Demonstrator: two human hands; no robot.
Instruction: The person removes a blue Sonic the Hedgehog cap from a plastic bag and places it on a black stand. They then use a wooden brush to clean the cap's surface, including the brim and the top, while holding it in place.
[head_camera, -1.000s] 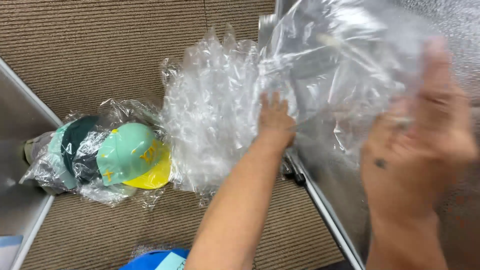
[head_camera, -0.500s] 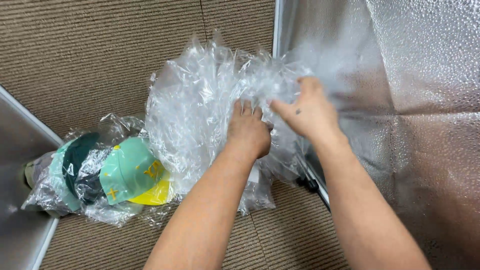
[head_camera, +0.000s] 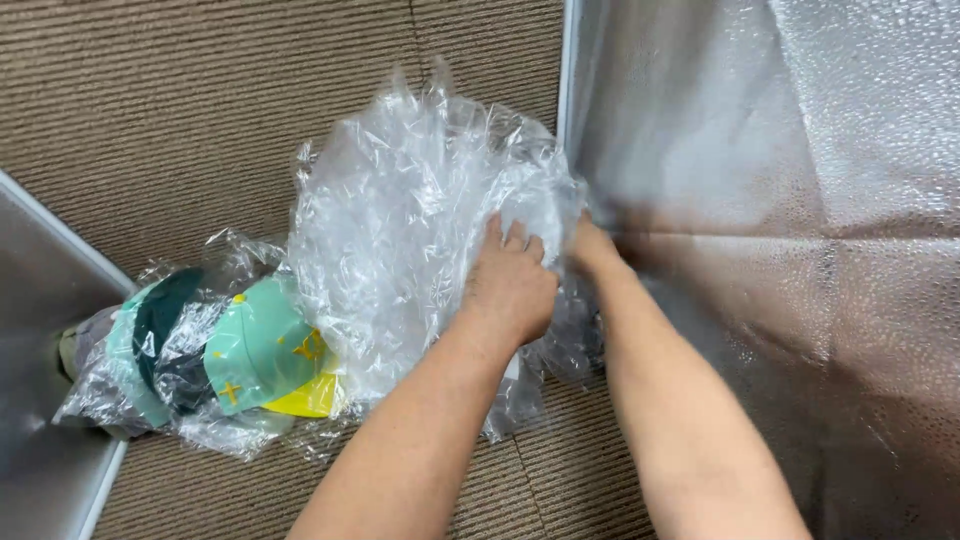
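bags (head_camera: 400, 230): heap of clear plastic bags, crinkled, glossy with white glare, see-through to the carpet; stands up in a fan, top edges ragged.
bags location: on the floor, middle of view, just beside the silver panel's left edge; lower end reaches past the left wrist.
left hand (head_camera: 510, 285): palm down on the right flank of the heap, fingers spread and pressed into the film. Grip: flat, half-curled, pressing rather than pinching; can't tell if any film is caught under the palm.
right hand (head_camera: 590, 245): pushed into the heap from the right, touching it; fingers buried in plastic. Grip: can't tell how far open, fingers hidden.
hands relation: side by side, near touching, both at the heap's right edge.
caps (head_camera: 230, 355): row of caps in clear bags, lying left of the heap and touching its lower left; front one mint green with yellow marks and a yellow brim, ones behind dark green and pale green.
panel (head_camera: 800, 200): silver bubble-textured sheet with a pale metal edge strip, fills the right side.
floor (head_camera: 180, 110): brown ribbed carpet tiles.
bin (head_camera: 50, 300): grey wall with a light rim, bottom left, just beside the caps.
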